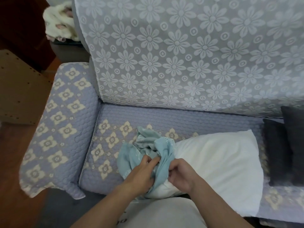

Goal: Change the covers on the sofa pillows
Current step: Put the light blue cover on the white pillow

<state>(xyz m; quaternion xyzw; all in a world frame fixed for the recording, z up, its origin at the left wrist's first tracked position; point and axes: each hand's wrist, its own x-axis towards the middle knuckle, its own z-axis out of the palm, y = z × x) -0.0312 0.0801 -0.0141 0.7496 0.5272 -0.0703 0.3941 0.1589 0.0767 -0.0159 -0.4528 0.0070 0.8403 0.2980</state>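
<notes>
A bare white pillow [218, 165] lies on the sofa seat [164, 116], its long side running left to right. A light blue cover [148, 145] is bunched up over the pillow's left end. My left hand [143, 171] grips the bunched blue fabric from the left. Close beside it, my right hand [181, 173] pinches a fold of the same cover at the pillow's near left corner. Most of the pillow is uncovered.
Two dark grey cushions [286, 150] lean at the right end of the seat. The padded armrest [57, 129] with a quilted flower throw is on the left. A white lace throw [181, 51] hangs over the backrest. A white fluffy bundle [59, 22] sits behind the sofa's left corner.
</notes>
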